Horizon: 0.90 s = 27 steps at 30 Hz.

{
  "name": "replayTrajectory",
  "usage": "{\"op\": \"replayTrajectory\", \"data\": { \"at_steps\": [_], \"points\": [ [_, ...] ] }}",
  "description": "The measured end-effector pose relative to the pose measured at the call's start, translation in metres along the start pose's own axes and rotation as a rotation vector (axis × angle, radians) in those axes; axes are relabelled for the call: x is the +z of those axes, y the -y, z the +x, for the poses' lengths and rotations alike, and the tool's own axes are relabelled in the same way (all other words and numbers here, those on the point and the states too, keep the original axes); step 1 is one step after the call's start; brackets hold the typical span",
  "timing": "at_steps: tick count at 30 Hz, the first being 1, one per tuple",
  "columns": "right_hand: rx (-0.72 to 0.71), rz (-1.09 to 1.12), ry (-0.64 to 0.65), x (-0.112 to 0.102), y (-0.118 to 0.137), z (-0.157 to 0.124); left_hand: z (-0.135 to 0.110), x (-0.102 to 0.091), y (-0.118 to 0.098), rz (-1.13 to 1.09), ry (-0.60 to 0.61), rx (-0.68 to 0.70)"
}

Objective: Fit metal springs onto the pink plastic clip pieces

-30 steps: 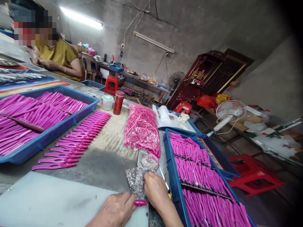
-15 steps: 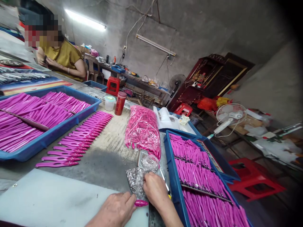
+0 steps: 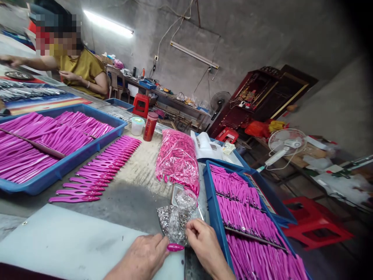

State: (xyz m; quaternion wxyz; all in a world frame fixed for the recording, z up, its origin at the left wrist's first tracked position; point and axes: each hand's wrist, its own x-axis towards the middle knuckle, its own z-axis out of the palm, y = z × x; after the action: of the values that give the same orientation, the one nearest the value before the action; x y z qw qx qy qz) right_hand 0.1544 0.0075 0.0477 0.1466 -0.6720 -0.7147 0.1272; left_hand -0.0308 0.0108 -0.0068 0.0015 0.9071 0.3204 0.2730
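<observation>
My left hand (image 3: 145,251) rests at the right end of the pale board (image 3: 72,241), fingers closed around a magenta plastic piece (image 3: 175,247). Only its glossy pointed end shows; the rest is hidden under the hand. Beside it, my right hand (image 3: 206,243) is at the edge of a clear plastic bag (image 3: 177,227) holding small shiny metal parts. Its thumb and forefinger are pinched together, and anything between them is too small to make out. More metal parts (image 3: 163,217) lie at the bag's left. A row of slim magenta pieces (image 3: 96,177) lies beyond the board.
Blue trays of magenta pieces stand left (image 3: 112,134) and right (image 3: 217,217). A stuffed bag of pink pieces (image 3: 177,157) sits ahead, with a red canister (image 3: 150,126) and a lidded tub (image 3: 136,126) behind. A co-worker (image 3: 84,72) sits at the far left.
My right hand has drawn slightly right and back from the middle of the clear bag, fingers pinched. My left hand stays on the magenta piece. The co-worker's one arm now reaches out leftward.
</observation>
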Motion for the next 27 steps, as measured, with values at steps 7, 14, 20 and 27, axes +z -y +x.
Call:
{"op": "replayTrajectory", "data": {
  "at_steps": [7,14,20,27],
  "points": [
    [0.002,0.227,-0.08,0.015,-0.014,-0.029,-0.002,0.002,0.002,-0.024,0.0,0.007],
    [-0.03,0.004,-0.057,0.003,-0.008,-0.006,-0.004,0.007,0.004,-0.032,-0.027,0.009],
    [-0.032,-0.349,0.137,0.003,0.004,0.023,-0.002,0.006,0.003,-0.011,-0.026,0.011],
    [-0.044,-0.451,0.213,0.012,0.007,0.034,0.0,0.003,0.003,-0.03,-0.039,0.02]
  ]
}}
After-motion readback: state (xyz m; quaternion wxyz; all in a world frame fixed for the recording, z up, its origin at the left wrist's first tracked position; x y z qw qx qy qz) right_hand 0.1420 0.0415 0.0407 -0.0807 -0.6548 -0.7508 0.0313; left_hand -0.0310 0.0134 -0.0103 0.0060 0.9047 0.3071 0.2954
